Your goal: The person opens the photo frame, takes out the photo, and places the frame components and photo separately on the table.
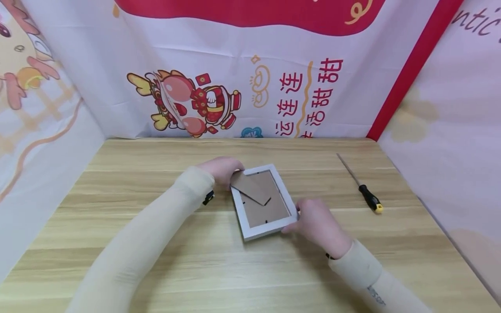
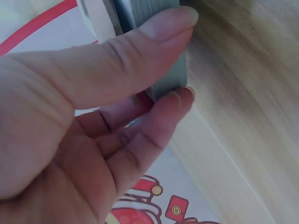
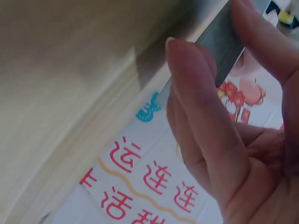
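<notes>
The left hand (image 1: pixel 224 170) had the picture frame (image 1: pixel 283 191) pinched at its far left corner, thumb on one side of the edge and fingertips on the other. Over at the near right corner, the right hand (image 1: pixel 318 226) had hold too, thumb and fingers closed around the edge. And between them sat the white frame, back side up, turned at an angle over the middle of the table (image 1: pixel 195 269); whether it touched the wood, you couldn't tell. A brown backing board (image 1: pixel 256 217) filled its opening, and a brown flap (image 1: pixel 250 187) slanted across the far left part, overlapping the rim. Out to the right, well apart, lay a screwdriver (image 1: pixel 369 198), black-and-yellow handle nearer, shaft pointing away. Behind it all hung a white printed cloth (image 1: pixel 231 43) with red lettering and a cartoon figure.
</notes>
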The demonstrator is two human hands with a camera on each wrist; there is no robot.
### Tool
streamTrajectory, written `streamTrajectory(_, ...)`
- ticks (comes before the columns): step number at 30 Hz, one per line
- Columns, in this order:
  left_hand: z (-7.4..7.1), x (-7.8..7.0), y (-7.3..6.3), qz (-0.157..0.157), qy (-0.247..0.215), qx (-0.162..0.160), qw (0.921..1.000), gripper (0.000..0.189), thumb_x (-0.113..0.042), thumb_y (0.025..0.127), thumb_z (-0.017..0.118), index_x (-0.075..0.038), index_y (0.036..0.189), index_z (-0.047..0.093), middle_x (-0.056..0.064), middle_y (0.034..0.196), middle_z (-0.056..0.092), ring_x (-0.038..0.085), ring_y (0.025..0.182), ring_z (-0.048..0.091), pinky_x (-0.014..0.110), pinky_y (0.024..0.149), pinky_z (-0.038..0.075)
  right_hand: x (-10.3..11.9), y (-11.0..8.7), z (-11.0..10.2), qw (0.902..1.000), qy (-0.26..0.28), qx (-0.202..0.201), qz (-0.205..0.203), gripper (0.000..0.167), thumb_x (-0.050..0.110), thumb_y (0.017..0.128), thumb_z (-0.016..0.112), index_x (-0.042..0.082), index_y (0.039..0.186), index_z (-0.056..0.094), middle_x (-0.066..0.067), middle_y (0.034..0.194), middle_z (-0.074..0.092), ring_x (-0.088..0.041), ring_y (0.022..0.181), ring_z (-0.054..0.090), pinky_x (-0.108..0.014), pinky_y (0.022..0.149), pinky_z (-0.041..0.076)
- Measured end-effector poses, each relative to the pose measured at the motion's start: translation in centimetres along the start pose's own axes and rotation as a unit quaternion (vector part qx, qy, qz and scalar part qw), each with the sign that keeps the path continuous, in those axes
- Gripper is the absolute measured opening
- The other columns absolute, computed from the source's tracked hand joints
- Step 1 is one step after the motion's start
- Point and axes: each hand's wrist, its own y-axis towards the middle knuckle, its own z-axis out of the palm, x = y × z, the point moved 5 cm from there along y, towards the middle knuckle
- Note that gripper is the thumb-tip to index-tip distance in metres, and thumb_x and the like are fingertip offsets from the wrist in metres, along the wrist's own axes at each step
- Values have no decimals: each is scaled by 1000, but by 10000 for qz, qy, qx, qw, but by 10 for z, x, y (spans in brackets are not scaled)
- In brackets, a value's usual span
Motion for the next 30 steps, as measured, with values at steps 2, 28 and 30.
streamTrajectory(2,1,-1,5,9,79,34,10000,51,7,76,81,-14,122,70,1,115,66,19,102,58,38,99,48,2,-3,5,9999,-30,-101,-42,41,26,60,96,3,84,71,2,67,61,-13,58,49,-28,52,44)
streamTrajectory(28,8,7,30,-44,112,123,9999,60,11,81,73,-12,136,61,7,137,58,23,127,51,42,108,40,10,2,23,9983,-495,-227,-223,45,26,60,95,-1,86,71,1,60,56,-14,54,45,-31,49,43)
streamTrajectory(30,9,8,30,-24,88,113,9999,59,11,82,72,-11,136,61,7,137,58,24,128,51,42,108,40,9,3,23,9980,-536,-230,-226,45,27,59,96,0,86,71,2,60,56,-14,54,44,-31,50,43)
